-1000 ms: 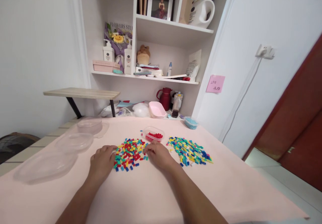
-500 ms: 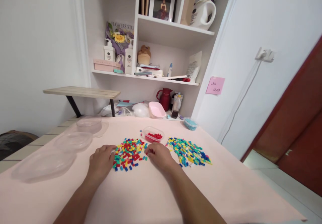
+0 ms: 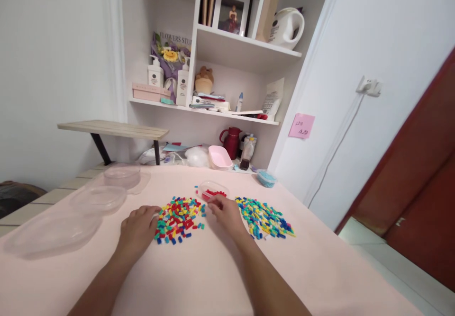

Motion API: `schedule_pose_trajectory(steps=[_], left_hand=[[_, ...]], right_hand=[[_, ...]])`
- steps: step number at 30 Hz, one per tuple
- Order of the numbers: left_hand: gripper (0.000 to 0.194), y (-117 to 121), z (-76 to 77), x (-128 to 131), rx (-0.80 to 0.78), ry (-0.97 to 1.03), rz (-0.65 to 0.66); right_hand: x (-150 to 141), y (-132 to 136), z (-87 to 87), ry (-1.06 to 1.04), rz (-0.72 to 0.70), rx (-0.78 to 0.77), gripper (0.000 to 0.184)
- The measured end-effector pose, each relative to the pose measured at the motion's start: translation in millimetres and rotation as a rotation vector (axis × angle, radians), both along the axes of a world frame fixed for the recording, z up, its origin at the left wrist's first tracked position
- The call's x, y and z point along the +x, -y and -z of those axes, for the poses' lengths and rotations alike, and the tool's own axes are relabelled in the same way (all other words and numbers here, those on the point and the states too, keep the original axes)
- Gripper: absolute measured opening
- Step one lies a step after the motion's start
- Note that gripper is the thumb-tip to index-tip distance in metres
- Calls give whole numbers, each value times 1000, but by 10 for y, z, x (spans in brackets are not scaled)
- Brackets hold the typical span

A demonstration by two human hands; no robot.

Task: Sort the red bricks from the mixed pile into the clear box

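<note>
Small building bricks of mixed colours lie in a left pile (image 3: 179, 219) on the pink tablecloth. My left hand (image 3: 139, 226) rests at this pile's left edge, fingers spread loosely, holding nothing that I can see. At the near side of a small clear tub (image 3: 227, 189) with red bricks (image 3: 209, 194) in it is my right hand (image 3: 224, 214). Its thumb and fingers are pinched together; whatever is between them is too small or hidden to make out. To its right spreads a second pile of bricks (image 3: 265, 217), mostly green, blue and yellow.
Clear plastic containers (image 3: 53, 233) stand along the table's left side. A tub of light-blue pieces (image 3: 266, 178) sits at the back right. Behind the table are a pink basin (image 3: 219, 157), a red jug (image 3: 232, 141) and a bottle of dark liquid (image 3: 248, 152).
My right hand has moved from the left pile's right edge up to the tub of red bricks. My left hand stays by the pile. The camera view has shifted slightly.
</note>
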State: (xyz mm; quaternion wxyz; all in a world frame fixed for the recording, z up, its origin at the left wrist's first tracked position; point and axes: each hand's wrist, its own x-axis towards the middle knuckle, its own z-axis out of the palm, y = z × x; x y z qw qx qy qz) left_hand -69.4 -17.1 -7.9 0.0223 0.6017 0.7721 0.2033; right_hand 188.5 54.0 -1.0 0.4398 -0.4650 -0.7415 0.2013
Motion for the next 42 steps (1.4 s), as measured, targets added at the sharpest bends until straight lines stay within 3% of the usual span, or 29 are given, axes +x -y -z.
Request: schedule_pose_trajectory(steps=[3,6,13,18,22,25,29,32,35,39,42], left_hand=[[41,9,-13,12,7,12,-1],[41,10,-14,18,12,19,-2],[43,6,-7,14,11,12,-5],[43,18,-15,17,8,0,2],[43,25,-16,19,3,-14,1],[43,25,-17,25,-7,-22,-1],[41,30,-21,31,-15,-29,-6],[40,34,-25,30,-16,-31,-9],[40,32,-27,30,-16,-30,-9],[41,26,-25,30,-10,-27,-7],[41,24,-19,27,-9,-21,-6]], right_hand=[[57,-92,-25,-218,138,38,31],[114,-191,-67,-306,226,44,38],[127,-147,-103,-365,138,60,42],[96,-10,-82,-125,-163,12,24],[51,26,-66,94,-292,25,12],[11,57,-30,170,-317,-41,7],[-25,105,18,295,-325,-113,17],[-13,119,22,394,-322,-72,11],[12,126,18,448,-280,2,18],[-6,158,25,377,-289,45,30],[-51,192,24,347,-333,43,27]])
